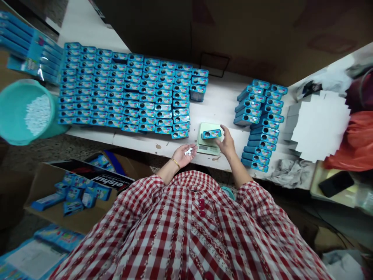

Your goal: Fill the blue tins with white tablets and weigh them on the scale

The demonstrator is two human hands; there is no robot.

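Blue box (211, 133) on the scale (215, 149), right hand (227, 143) at its end

Nearest is a red-and-white checked shirt (175, 225); off to its left, an open carton (40, 186) below the table (221, 103) holds loose blue packs (83, 194). At the table's near edge the left hand (181, 157) lies palm up, its grip loose and unclosed, with a few white pellets (189, 151) in the palm. Just right of it sits the pale green scale, close to the same edge, the blue box upon it. The right hand's thumb and fingers curve about the box's right end — whether this grip presses on it, I cannot tell.

Beyond, tight rows of matching boxes (125, 95) fill the table's left part; a smaller group (262, 128) stands toward the right edge, beside a stack of white sheets (319, 124). A teal bucket (10, 134) of white pellets is at the left end — and a large brown panel (247, 35) rises along the far edge.
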